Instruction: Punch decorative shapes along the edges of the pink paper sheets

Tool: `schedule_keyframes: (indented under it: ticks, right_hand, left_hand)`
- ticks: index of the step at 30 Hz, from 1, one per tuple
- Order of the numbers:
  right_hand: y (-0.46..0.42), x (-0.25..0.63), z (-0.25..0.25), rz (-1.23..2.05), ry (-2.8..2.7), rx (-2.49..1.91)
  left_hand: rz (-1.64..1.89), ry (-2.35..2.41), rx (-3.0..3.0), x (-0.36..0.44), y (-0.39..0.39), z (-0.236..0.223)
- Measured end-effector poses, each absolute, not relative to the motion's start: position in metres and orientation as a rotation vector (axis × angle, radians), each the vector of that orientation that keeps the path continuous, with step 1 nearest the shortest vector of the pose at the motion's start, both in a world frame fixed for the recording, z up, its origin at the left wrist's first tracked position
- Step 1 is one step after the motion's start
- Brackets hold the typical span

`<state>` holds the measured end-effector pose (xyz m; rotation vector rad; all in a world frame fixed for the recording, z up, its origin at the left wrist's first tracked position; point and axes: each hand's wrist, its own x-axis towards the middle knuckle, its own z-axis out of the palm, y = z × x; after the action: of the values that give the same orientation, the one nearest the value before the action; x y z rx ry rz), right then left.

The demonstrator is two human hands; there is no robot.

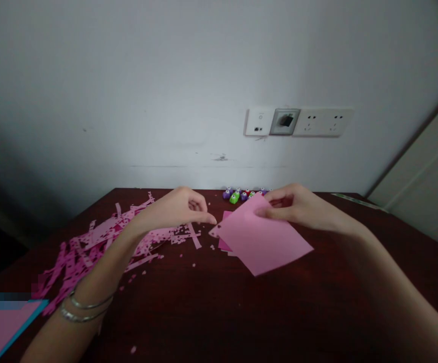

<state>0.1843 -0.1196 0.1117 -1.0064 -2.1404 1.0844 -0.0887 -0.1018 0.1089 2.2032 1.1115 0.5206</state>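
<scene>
Plainly, the pale wall is the biggest thing in front of you, with the dark tabletop running up to it. On your left, a heap of pink paper strips sprawls over the wood, its loose ends lying under and beside your left forearm (the 1 with 2 bangles); a sleeve or bangle dragging there could sweep strips along. The pink sheet is raised at a slant near the middle, pinched at its upper edge between your right hand's thumb and fingers. Held from that side alone, it could sag or crease if your pinch tightens or twists. Your left hand has its fingers loosely curled, nothing visible between them, its thumb near the punched corner piece; whether they touch, you cannot tell. A careless tug could tear that thin piece. Smaller pink papers lie partly behind the sheet, near the little toys. Tiniest, the paper bits could scatter if your hand brushes them.
</scene>
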Motion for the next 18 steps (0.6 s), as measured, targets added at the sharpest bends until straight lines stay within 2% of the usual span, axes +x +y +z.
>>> schedule_keyframes:
  ticks: [5,10,18]
  right_hand:
    - [-0.131,0.169,0.116,1.242,-2.245,-1.021]
    - [-0.132,0.160,0.120,1.185,-2.346,-0.894]
    - [-0.130,0.158,0.119,1.185,-2.362,-0.820]
  left_hand:
    - [0.621,0.958,2.148,-0.064,-0.116,0.115]
    - [0.529,0.838,2.020,-0.048,-0.119,0.107]
    - [0.568,0.711,1.862,-0.046,-0.121,0.103]
